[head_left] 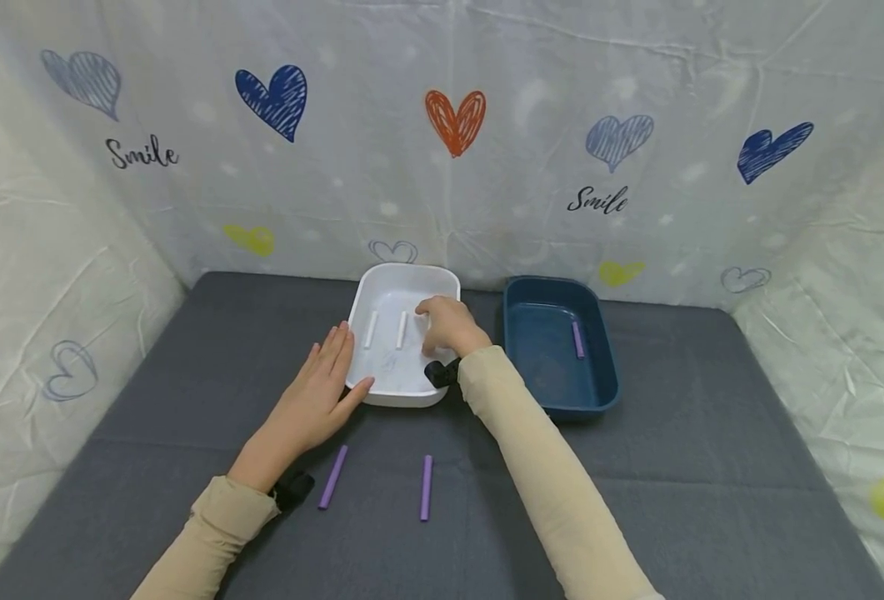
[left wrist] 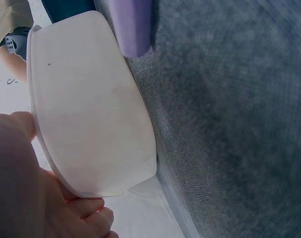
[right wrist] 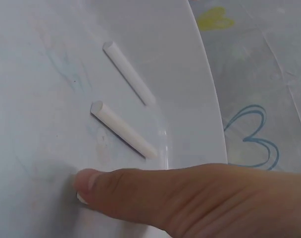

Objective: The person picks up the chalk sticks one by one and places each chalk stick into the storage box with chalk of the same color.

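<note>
My left hand (head_left: 312, 394) rests at the near left corner of a white tray (head_left: 404, 398). Its fingers lie fairly straight along the left side, the thumb at the front rim. Inside the tray is my right hand (head_left: 452, 327), fingers pointing down; it pinches a white chalk stick, mostly hidden, of which a pale tip shows under the thumb (right wrist: 111, 191) in the right wrist view. Two other white chalk sticks, one at the left (head_left: 370, 330) and one in the middle (head_left: 402, 330), lie on the tray floor left of that hand.
A dark blue tray (head_left: 512, 333) stands right of the white one, with a purple chalk stick (head_left: 578, 339) in it. Two more purple sticks, left (head_left: 333, 477) and right (head_left: 426, 488), lie in front on the grey cloth (head_left: 681, 467). A printed curtain (head_left: 516, 183) hangs behind.
</note>
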Motion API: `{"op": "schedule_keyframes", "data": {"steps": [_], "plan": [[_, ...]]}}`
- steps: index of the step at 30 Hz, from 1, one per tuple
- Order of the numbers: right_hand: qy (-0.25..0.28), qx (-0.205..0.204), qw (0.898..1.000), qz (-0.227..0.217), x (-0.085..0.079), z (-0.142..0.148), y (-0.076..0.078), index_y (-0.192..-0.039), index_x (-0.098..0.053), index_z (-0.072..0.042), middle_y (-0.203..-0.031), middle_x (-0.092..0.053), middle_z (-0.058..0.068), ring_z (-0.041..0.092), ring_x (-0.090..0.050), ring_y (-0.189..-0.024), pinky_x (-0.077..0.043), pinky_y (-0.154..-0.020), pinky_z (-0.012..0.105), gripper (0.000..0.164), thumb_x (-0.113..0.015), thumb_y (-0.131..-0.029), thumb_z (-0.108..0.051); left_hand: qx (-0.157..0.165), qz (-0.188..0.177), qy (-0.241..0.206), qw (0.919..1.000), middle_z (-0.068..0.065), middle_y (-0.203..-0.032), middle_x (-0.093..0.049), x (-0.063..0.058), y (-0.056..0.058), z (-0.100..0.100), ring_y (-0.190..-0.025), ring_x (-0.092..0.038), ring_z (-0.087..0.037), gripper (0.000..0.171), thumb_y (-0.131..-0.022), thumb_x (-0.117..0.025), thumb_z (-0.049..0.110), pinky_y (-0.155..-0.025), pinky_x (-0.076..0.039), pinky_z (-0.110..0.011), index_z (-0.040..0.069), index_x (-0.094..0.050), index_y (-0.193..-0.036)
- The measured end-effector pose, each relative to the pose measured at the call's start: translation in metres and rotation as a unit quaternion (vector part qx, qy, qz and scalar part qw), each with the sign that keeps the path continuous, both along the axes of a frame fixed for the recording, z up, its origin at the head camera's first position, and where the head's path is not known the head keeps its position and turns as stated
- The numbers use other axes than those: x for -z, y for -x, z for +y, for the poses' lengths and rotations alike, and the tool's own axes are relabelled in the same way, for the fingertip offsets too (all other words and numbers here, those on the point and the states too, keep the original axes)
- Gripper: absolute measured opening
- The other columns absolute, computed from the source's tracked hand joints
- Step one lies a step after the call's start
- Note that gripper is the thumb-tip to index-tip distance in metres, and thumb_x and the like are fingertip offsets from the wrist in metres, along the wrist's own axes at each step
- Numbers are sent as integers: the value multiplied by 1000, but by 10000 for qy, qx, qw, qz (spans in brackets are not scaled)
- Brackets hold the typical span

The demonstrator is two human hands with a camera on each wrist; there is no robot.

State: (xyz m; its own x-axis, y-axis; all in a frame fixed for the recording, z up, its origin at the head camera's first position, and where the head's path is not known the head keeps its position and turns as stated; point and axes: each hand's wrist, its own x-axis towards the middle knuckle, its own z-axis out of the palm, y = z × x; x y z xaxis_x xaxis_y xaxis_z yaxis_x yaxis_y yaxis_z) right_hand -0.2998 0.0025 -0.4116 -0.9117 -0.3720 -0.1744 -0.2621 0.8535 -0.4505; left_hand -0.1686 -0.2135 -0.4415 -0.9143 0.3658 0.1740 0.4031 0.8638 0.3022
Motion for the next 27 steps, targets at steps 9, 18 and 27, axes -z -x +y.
{"op": "schedule_keyframes", "data": {"steps": [9, 18, 27], "plan": [[1190, 85, 9926, -240, -2, 6, 4, -134, -62, -6, -139, -57, 11, 28, -53, -127, -45, -104, 38, 54, -79, -83, -13, 22, 1, 1, 10000, -25, -163, -7, 1, 2, 1, -151, -5, -37, 79, -105, -43, 44, -120, -9, -54, -11, -13, -154], [1712, 79, 9850, -223, -11, 14, 0, -136, -60, -5, -142, -56, 11, 28, -48, -134, -43, -107, 39, 45, -67, -95, -23, -4, -23, 41, 10000, -24, -163, -7, 2, 3, 0, -151, -5, -37, 79, -106, -42, 45, -120, -9, -54, -10, -13, -154], [1743, 78, 9846, -102, -28, 23, -16, -140, -57, -6, -144, -53, 10, 29, -47, -135, -44, -106, 41, 49, -64, -97, -28, -33, 10, 4, 10000, -24, -163, -7, 2, 3, -2, -151, -5, -37, 79, -106, -42, 45, -120, -10, -55, -10, -13, -154]]}}
